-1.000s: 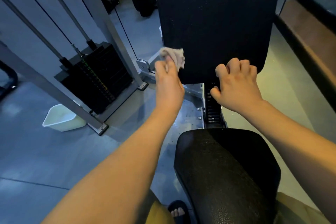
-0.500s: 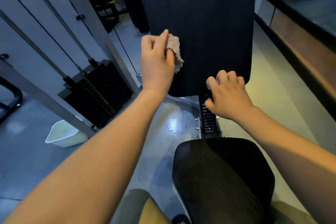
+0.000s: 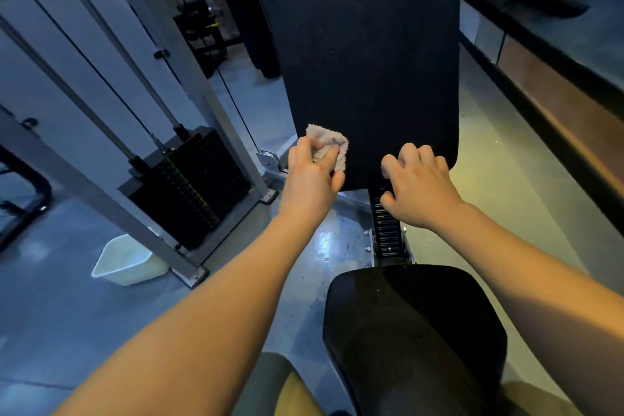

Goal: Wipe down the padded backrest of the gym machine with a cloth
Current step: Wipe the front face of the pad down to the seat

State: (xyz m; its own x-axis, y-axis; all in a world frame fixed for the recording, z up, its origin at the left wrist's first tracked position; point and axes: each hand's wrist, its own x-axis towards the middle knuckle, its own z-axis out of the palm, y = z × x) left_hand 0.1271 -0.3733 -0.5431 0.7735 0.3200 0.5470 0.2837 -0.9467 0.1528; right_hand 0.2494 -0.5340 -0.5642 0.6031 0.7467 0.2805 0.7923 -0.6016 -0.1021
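Note:
The black padded backrest [image 3: 364, 54] stands upright in the middle of the head view. My left hand [image 3: 310, 179] grips a small pale cloth [image 3: 329, 143] and presses it against the pad's lower left corner. My right hand [image 3: 417, 186] has its fingers curled over the pad's bottom edge, just above the black notched adjustment post [image 3: 386, 230]. The black seat pad [image 3: 415, 331] lies below, close to me.
A black weight stack [image 3: 189, 186] with cables and grey frame bars [image 3: 94, 186] stands at the left. A white plastic tub [image 3: 126, 260] sits on the floor beside the frame foot. A long wooden ledge [image 3: 557, 118] runs along the right.
My left hand with the cloth went up the pad's left edge, then came back down to the lower left corner. My right hand stayed on the bottom edge.

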